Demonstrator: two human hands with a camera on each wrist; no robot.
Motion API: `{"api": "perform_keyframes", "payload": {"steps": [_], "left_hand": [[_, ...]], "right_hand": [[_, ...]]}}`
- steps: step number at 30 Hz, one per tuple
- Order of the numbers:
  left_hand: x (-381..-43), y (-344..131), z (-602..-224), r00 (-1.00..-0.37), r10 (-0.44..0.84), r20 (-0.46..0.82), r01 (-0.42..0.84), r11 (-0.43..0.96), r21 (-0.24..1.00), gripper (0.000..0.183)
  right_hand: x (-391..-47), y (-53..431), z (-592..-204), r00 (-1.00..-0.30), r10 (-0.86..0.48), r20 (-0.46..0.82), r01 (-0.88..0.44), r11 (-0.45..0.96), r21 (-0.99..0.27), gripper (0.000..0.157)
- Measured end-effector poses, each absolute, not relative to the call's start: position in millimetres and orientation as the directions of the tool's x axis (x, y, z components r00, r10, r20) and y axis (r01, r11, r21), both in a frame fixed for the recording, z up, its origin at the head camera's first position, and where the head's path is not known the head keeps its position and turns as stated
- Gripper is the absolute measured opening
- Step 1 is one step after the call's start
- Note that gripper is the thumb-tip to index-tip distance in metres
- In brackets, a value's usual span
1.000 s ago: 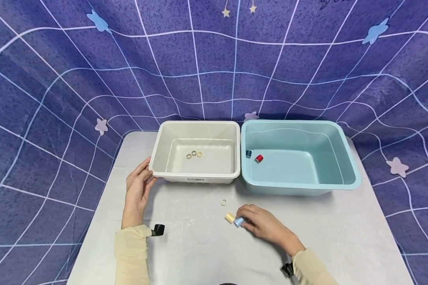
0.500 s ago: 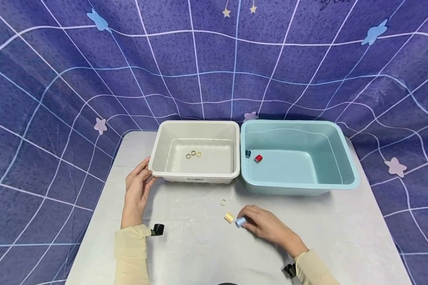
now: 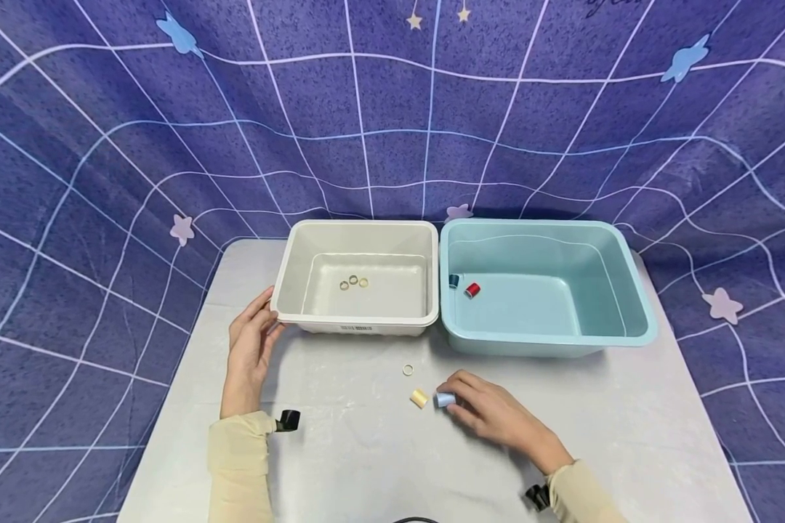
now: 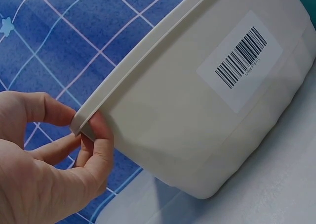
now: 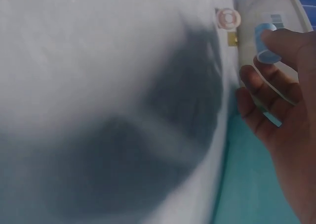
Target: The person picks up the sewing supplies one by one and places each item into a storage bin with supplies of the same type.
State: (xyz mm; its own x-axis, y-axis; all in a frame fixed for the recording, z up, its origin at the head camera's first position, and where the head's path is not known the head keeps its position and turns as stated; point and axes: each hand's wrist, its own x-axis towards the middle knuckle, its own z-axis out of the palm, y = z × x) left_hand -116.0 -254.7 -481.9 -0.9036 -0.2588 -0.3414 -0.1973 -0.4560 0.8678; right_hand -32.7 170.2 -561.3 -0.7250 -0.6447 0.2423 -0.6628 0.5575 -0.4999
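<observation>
Pinched by the right hand, the light blue spool is pointing sideways in front of the blue tub.

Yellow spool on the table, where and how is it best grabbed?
Probably pinch the yellow spool across its round body, from above and the near side. It seems to lie on its side, leaving its curved flanks exposed; a ring sits beyond it, and the right hand holds the light blue spool just to its right.
</observation>
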Motion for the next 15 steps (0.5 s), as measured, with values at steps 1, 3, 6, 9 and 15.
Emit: {"api": "perform_keyframes", "payload": {"steps": [1,3,6,9,15], "left_hand": [[-116.1,-254.8,-481.8,-0.904,-0.258,-0.341,-0.197,-0.456,0.868,0.051],[-116.1,-255.0,-481.8,-0.905,-0.255,-0.339,-0.196,-0.457,0.868,0.051],[-116.4,-255.5,-482.5,-0.907,-0.253,-0.336,-0.194,-0.457,0.868,0.051],[-116.4,-256.1,-483.2,-0.909,-0.25,-0.333,-0.191,-0.462,0.866,0.051],[-116.1,-256.0,-482.5,-0.91,-0.249,-0.331,-0.188,-0.464,0.866,0.051]], "right_hand": [[-32.7,170.7,-558.7,-0.727,-0.642,0.242,-0.662,0.562,-0.496,0.029],[-32.4,172.0,-553.3,-0.729,-0.64,0.244,-0.662,0.568,-0.488,0.028],[-32.4,173.8,-545.3,-0.723,-0.643,0.253,-0.671,0.565,-0.48,0.028],[-32.3,175.1,-536.3,-0.713,-0.648,0.269,-0.685,0.559,-0.467,0.029],[-33.0,180.0,-511.5,-0.701,-0.647,0.299,-0.701,0.55,-0.453,0.034]]}}
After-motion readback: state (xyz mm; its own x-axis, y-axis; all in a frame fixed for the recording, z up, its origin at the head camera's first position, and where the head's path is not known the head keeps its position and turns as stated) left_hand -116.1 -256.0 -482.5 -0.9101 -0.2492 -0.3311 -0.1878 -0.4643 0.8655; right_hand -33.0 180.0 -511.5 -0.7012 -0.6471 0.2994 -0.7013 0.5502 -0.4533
